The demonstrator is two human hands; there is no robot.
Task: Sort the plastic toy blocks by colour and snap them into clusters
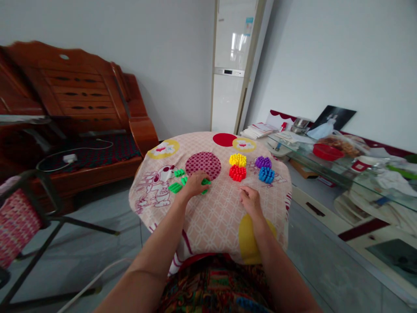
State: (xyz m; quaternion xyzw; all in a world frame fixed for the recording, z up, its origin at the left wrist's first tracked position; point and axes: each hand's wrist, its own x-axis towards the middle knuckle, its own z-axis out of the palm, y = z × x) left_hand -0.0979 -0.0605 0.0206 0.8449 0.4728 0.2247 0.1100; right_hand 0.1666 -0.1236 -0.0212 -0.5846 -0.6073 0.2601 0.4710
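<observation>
My left hand (196,183) reaches down over the left middle of the cloth, its fingers curled on a small green plastic piece (206,182). The fingers partly hide that piece. More green pieces (175,188) lie just left of the hand, some flat and ribbed in look. My right hand (250,199) rests on the cloth with its fingers folded in and nothing visible in them. Beyond it sit tight clusters of knobby pieces: red (237,173), yellow (237,160), blue (266,174) and purple (263,162).
A patterned cloth (211,217) covers the round table. To the right, a glass-topped cabinet (345,174) carries papers, a red bowl (328,151) and bags. A wooden bench (81,95) stands at the left, near a folding chair (19,221). A tall white air conditioner (230,95) stands behind.
</observation>
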